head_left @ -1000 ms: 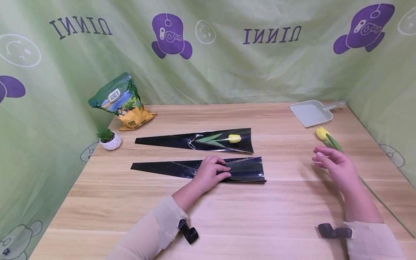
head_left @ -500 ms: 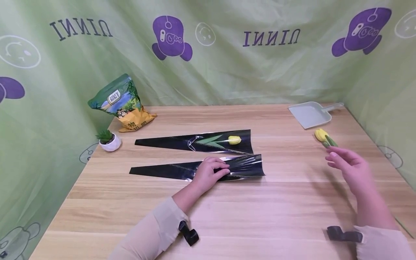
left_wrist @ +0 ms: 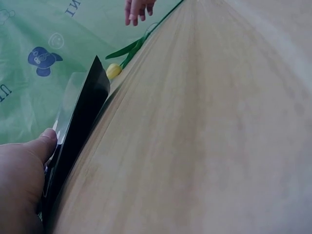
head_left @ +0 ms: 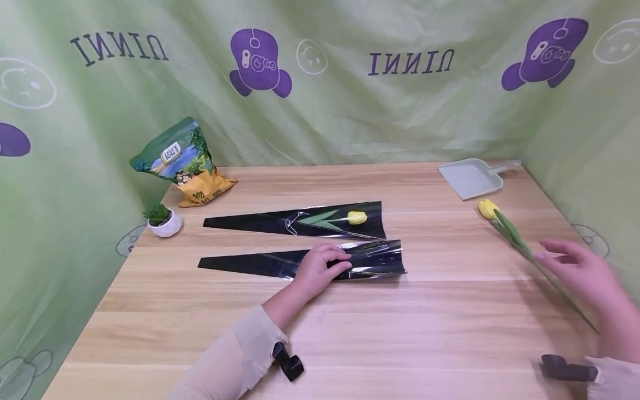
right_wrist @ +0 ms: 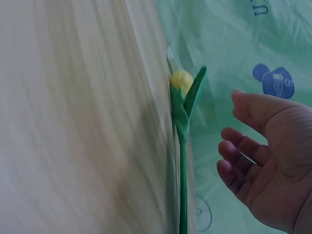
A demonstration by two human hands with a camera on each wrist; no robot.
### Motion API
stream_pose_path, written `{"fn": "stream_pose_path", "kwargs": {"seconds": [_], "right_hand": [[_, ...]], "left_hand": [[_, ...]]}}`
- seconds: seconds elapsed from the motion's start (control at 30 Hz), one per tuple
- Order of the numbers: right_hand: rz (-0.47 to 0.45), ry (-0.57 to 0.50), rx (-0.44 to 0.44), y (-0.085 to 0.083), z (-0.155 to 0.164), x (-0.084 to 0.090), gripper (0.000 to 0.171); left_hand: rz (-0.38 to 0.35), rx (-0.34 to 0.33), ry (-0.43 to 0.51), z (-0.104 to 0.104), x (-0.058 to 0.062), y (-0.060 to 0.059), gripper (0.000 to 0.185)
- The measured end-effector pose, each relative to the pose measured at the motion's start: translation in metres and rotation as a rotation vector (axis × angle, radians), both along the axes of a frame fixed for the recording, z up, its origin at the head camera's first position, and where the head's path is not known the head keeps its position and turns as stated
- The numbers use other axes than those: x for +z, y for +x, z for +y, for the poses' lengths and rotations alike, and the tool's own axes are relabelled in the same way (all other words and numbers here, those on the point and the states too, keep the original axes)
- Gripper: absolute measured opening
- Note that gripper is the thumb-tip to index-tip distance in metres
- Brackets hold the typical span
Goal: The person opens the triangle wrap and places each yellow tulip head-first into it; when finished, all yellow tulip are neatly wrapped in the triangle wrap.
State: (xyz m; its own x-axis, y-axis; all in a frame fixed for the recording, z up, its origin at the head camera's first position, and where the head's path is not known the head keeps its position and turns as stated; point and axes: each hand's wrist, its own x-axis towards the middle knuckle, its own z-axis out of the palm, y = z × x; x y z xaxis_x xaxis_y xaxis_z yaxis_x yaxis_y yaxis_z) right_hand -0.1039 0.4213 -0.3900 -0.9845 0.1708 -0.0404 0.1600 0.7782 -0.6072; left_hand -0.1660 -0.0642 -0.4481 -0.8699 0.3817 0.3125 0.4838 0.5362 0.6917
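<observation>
Left hand: the left hand [head_left: 320, 266] lies on the near black flower sleeve [head_left: 300, 261], fingers curled onto its top layer and the thumb [left_wrist: 46, 141] tucked at the raised edge, pinching it so the wide right end gapes a little.
Right hand: the right hand [head_left: 582, 272] hovers with fingers spread and relaxed, gripping nothing, just beside the stem of the loose yellow tulip [head_left: 505, 228].
Tulip: it lies flat on the wooden table [head_left: 350, 333] toward the right edge, bloom pointing far, stem running near.
Doing it well: I'd take the stem low down, away from the bloom, and keep the sleeve mouth lifted.
Far side: a second sleeve [head_left: 295, 220] already holds a tulip; a snack bag [head_left: 180, 161], a small potted plant [head_left: 162, 219] and a dustpan [head_left: 472, 176] stand around.
</observation>
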Motion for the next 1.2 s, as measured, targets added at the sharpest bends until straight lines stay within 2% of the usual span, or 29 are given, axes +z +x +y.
{"fn": "stream_pose_path", "kwargs": {"seconds": [0.07,0.3,0.47,0.63,0.77,1.0,1.1,1.2], "right_hand": [[-0.016,0.034,0.028,0.001,0.008,-0.002,0.052],[-0.037,0.086,0.117,0.005,0.027,-0.014,0.049],[-0.091,0.169,0.160,0.008,0.033,-0.014,0.056],[-0.128,0.205,0.210,0.014,0.039,-0.011,0.058],[-0.155,0.220,0.217,0.021,0.043,-0.012,0.055],[-0.071,0.226,0.214,0.028,0.047,-0.026,0.036],[-0.067,0.229,0.227,0.029,0.047,-0.029,0.033],[-0.079,0.244,0.235,0.029,0.044,-0.027,0.037]], "left_hand": [[-0.010,-0.001,0.003,-0.001,0.001,0.001,0.019],[-0.023,0.005,0.010,-0.003,0.001,0.002,0.019],[-0.022,0.003,0.011,-0.003,0.000,0.002,0.018],[-0.011,0.001,0.011,-0.003,-0.001,0.002,0.017],[-0.011,-0.008,0.015,-0.002,0.002,0.002,0.018],[-0.011,-0.007,0.016,-0.003,0.002,0.002,0.018],[-0.008,-0.009,0.020,-0.002,0.000,0.002,0.018],[-0.009,-0.011,0.023,-0.002,0.001,0.003,0.017]]}}
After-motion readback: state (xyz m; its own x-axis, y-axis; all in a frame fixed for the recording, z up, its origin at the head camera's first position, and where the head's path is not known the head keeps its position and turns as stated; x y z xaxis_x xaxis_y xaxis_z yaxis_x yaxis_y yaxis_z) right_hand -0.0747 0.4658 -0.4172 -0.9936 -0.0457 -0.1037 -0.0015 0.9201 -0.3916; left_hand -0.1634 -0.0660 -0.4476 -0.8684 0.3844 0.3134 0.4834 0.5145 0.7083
